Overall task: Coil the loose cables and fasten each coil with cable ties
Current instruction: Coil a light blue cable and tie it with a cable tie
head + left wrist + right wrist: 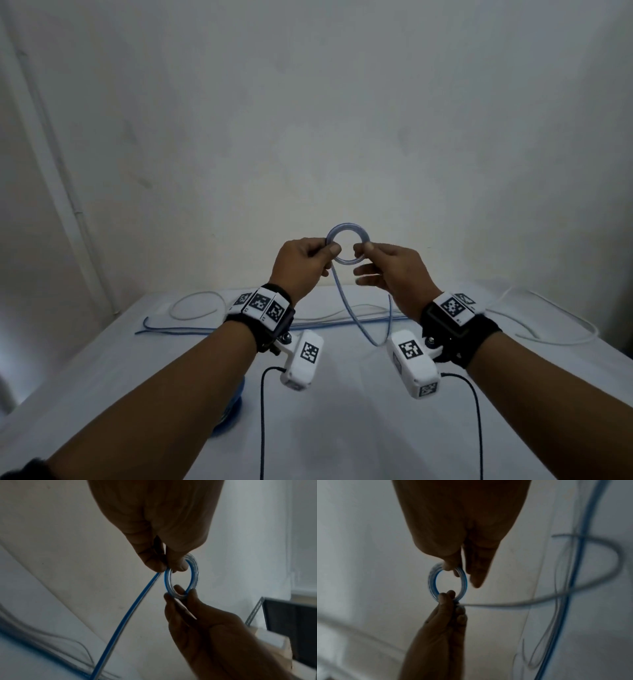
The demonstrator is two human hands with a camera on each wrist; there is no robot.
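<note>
— While both hands are raised above the table (342,428), what do they have between them?

— A small coil (347,237) of blue-striped clear cable, wound into a tight ring of several turns, held up in front of the pale wall (308,102).

— How does each hand hold it?

— The left hand (301,263) pinches the ring's left side between thumb and curled fingers. The right hand (390,270) pinches the right side between thumb and forefinger, its other fingers loosely spread below and holding nothing.

— What does the cable look like up close?

— In the left wrist view the coil (181,574) shows a transparent sheath with a bright blue line running along it; the turns lie flush against each other. The right wrist view shows the same ring (447,581), glassy with a blue inner edge.

— Where does the rest of it go?

— A loose tail (346,305) leaves the coil by the left thumb, drops in a slack loop between the wrists, and joins the long run of blue cable (205,329) lying across the far part of the table.

— Anything else lying there?

— A white cable (555,329) curves along the far right, and another pale loop (195,308) sits behind the left wrist. A blue round object (233,411) is partly hidden under the left forearm; I can't tell what it is.
</note>
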